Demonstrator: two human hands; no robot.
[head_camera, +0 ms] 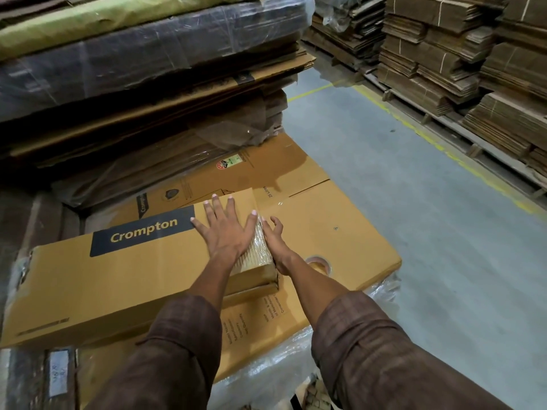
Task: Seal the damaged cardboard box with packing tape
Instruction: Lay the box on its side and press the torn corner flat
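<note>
Left hand [226, 229] lies flat, fingers spread, pressing the top of the long Crompton box [118, 279] right at its taped end. Right hand [273, 241], just beside it, has fingers loosely curled and fingertips on the clear tape [257, 247] wrapped over that end, gripping nothing. The tape roll [318, 263] sits just past the right wrist on the flat carton [340, 226] underneath. The risk: that tape looks wrinkled, so uneven rubbing could trap creases and let the torn corner spring open. A hard push might also slide the box.
</note>
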